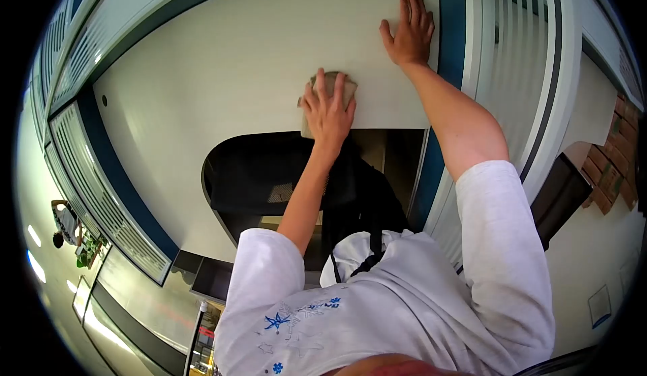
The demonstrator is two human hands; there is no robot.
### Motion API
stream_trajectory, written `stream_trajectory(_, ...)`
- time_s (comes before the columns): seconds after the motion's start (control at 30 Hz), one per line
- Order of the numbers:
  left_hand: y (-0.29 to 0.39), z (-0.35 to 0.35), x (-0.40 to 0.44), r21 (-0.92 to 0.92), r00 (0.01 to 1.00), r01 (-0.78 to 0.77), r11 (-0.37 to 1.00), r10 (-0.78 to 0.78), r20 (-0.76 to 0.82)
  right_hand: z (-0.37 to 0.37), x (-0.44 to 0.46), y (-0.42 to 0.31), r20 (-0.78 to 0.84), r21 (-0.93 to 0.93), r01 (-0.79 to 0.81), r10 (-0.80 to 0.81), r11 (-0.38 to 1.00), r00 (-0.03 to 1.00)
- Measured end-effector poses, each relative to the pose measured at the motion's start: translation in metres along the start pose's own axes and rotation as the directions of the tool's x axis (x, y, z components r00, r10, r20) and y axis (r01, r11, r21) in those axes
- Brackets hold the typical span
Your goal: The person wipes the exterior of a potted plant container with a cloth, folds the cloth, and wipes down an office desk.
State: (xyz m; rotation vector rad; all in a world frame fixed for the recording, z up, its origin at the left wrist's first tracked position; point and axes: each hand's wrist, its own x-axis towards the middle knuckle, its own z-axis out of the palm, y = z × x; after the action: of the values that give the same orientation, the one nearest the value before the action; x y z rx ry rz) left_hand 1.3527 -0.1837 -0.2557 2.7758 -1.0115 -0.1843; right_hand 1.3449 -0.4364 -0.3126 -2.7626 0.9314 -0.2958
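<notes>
Head view: I judge the cloth (348, 91) soft and light, best pressed at its middle. Left grip (327, 113) spreads over it; right grip (411, 39), fingers apart, touches the table (202, 59).

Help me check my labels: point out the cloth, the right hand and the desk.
Cloth (348, 91): head view, on an uncovered part near its upper edge.
Right hand (411, 39): head view, on the back of the hand.
Desk (195, 86): head view, on a bare stretch of its top.
</notes>
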Motion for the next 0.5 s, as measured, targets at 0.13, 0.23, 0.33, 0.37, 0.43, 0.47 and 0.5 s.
stream_trajectory(0.13, -0.057, -0.009, 0.027, -0.025, 0.999, -0.016, 1.000, 0.014, -0.051, -0.004, 0.004, -0.001, 0.009, 0.004, 0.015, -0.015, 1.000, 1.000)
stream_trajectory(0.23, -0.122, -0.004, 0.105, 0.054, 0.978, 0.146, 0.988, -0.136, -0.159, -0.003, -0.001, -0.002, -0.001, 0.025, 0.027, -0.027, 0.999, 1.000)
stream_trajectory(0.33, -0.151, -0.015, 0.159, 0.008, 0.967, 0.081, 0.997, -0.076, -0.244, 0.001, -0.002, 0.000, -0.035, 0.044, 0.032, -0.030, 0.999, 0.999)
stream_trajectory(0.37, -0.156, -0.015, 0.167, 0.016, 0.970, 0.077, 0.997, -0.071, -0.234, 0.001, -0.002, 0.000, -0.048, 0.049, 0.039, -0.037, 0.998, 0.998)
stream_trajectory(0.43, -0.151, -0.016, 0.168, 0.016, 0.968, 0.084, 0.996, -0.078, -0.238, 0.002, -0.001, 0.000, -0.053, 0.048, 0.035, -0.032, 0.998, 0.998)
stream_trajectory(0.47, -0.143, -0.013, 0.160, 0.066, 0.947, 0.168, 0.984, -0.143, -0.289, 0.002, -0.002, 0.000, -0.053, 0.048, 0.031, -0.029, 0.998, 0.998)
stream_trajectory(0.5, -0.130, -0.012, 0.152, 0.111, 0.918, 0.252, 0.961, -0.201, -0.343, 0.002, -0.003, -0.002, -0.060, 0.046, 0.021, -0.018, 0.999, 0.998)
